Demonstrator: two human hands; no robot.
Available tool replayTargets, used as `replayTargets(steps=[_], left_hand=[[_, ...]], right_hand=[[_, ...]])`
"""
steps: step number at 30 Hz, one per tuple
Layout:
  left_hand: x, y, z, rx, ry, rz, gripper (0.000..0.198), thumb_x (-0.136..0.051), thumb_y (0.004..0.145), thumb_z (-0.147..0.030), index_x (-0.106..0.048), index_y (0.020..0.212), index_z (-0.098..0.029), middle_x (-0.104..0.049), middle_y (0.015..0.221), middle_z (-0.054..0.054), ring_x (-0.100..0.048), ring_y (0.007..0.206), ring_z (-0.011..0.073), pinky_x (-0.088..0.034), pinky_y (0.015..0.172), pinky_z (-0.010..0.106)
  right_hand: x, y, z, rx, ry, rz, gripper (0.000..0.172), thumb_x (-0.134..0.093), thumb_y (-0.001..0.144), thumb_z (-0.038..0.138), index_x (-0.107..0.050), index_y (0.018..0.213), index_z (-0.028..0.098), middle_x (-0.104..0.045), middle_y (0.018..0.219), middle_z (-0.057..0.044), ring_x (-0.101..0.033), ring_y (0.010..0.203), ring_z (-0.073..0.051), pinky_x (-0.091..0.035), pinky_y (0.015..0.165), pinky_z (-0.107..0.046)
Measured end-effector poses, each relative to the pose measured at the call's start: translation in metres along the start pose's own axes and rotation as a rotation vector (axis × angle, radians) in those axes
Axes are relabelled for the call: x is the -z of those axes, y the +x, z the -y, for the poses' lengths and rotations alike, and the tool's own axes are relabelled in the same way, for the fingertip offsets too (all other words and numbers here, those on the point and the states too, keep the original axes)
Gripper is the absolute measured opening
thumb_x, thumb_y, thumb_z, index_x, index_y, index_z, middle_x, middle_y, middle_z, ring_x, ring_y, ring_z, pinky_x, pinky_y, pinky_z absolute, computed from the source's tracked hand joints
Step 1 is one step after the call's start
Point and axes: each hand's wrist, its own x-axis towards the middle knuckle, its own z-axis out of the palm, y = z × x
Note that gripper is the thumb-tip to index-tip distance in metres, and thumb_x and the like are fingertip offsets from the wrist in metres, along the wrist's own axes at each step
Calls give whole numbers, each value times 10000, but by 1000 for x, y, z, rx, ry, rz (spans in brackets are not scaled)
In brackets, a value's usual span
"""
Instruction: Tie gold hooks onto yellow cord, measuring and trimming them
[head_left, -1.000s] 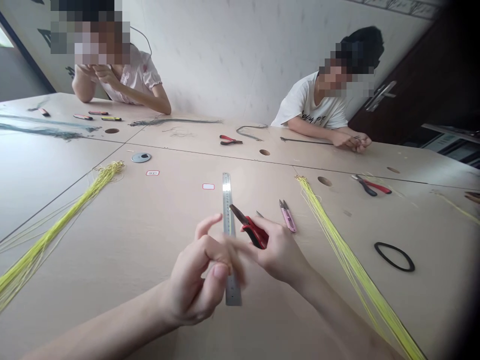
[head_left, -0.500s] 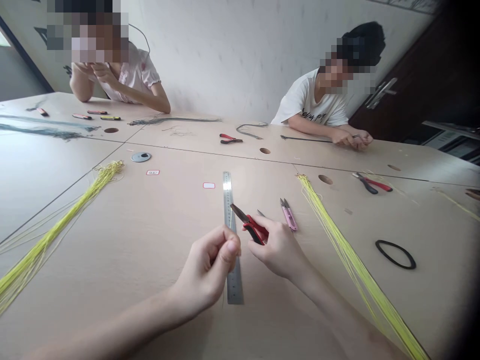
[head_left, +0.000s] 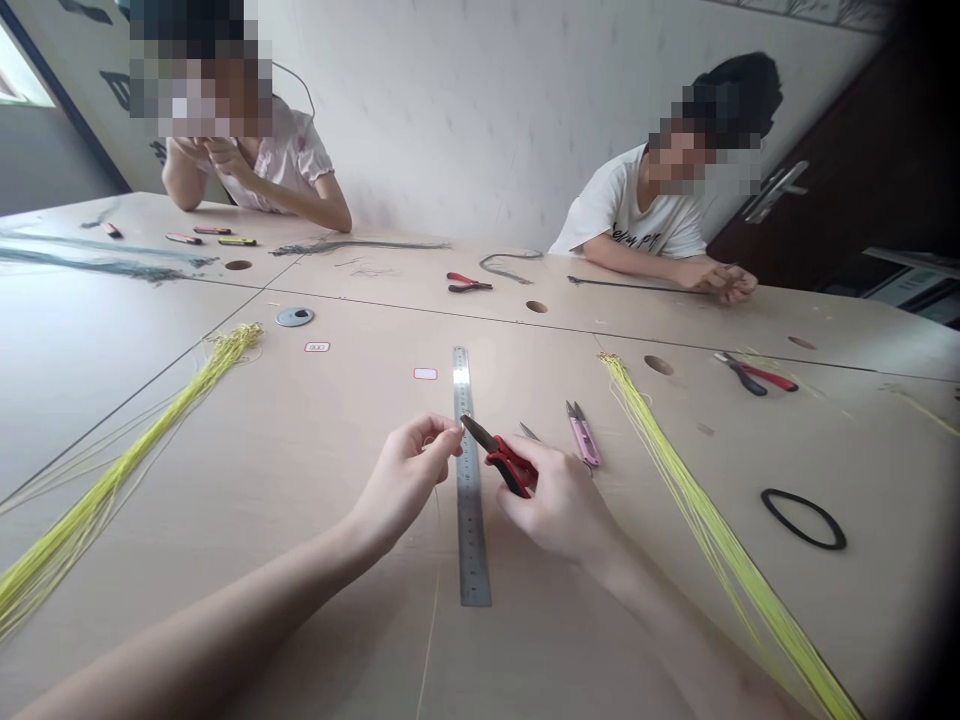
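My left hand (head_left: 409,475) is closed, thumb and forefinger pinching a thin yellow cord (head_left: 433,600) that trails down toward the table's near edge. Those fingertips are right at the jaw tips of red and black pliers (head_left: 495,455), which my right hand (head_left: 562,495) grips by the handles. Whether the jaws bite on the cord is too small to tell. Beneath both hands a steel ruler (head_left: 471,540) lies lengthwise on the table. Close to my right hand are pink thread snips (head_left: 583,435) and a pointed metal tip (head_left: 528,430), the rest of it hidden by the hand.
Bundles of yellow cord lie at left (head_left: 142,445) and right (head_left: 694,490). A black ring (head_left: 802,518) and other pliers (head_left: 754,373) are at the right; another pair of pliers (head_left: 469,284) lies farther back. Two people sit across the table (head_left: 337,600), one left, one right.
My left hand has risen and moved slightly left, bringing its fingertips up to the pliers' tips. More of the cord now hangs in sight below it. The camera view has shifted slightly.
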Motion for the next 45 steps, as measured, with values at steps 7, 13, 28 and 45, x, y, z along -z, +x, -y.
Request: replayTargets(steps=[7, 13, 28, 45], left_hand=[[2, 4, -4, -133, 111, -49, 248, -510, 829, -385, -553, 706, -174, -415, 614, -40, -348, 567, 100, -292, 543, 222], [4, 6, -2, -64, 63, -154, 211, -519, 808, -370, -514, 689, -196, -313, 532, -64, -258, 485, 89, -205, 442, 201], [0, 0, -3, -118, 116, -78, 263, -527, 818, -388, -508, 652, -185, -419, 616, -40, -315, 531, 92, -244, 483, 214], [0, 0, -1, -169, 88, -59, 252, -543, 814, -356, -517, 644, -173, -503, 678, -22, -367, 527, 84, -267, 490, 223]], right_hand=[[4, 2, -3, 7, -30, 34, 108, -489, 662, 154, -558, 720, 214, -445, 547, 59, -404, 490, -111, -308, 460, -217], [12, 21, -33, -128, -172, -175, 248, -512, 753, 302, -608, 953, 189, -558, 799, -27, -540, 699, -162, -436, 669, -270], [37, 39, -96, -610, -561, -244, 412, -421, 835, 343, -595, 1078, 60, -564, 1041, -241, -529, 1009, -349, -421, 773, -415], [24, 44, -101, -530, -575, -284, 424, -428, 847, 375, -594, 1068, 54, -565, 1036, -240, -513, 1031, -350, -406, 790, -417]])
